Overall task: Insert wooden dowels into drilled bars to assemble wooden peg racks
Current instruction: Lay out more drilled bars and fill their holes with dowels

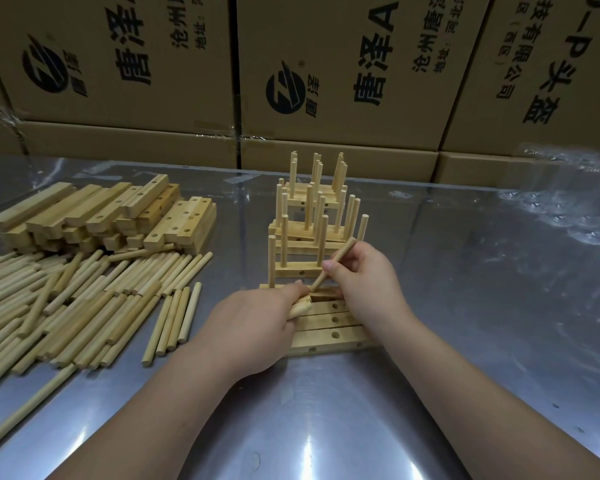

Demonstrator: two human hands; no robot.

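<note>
Leaning, a dowel (336,259) was pinched by the right hand (364,285), its tip at a hole in the drilled bars (326,336). These were steadied on the bench (465,306) by the left hand (257,323), itself gripping spare dowels (300,308). Squaring it upright before pressing was judged advisable.

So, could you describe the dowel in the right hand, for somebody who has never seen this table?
On the steel table, find the central row of finished peg racks. At its near end the right hand pinches one dowel. It alone leans, tip at a drilled bar; rack pegs stand upright, loose dowels lie flat.
</note>
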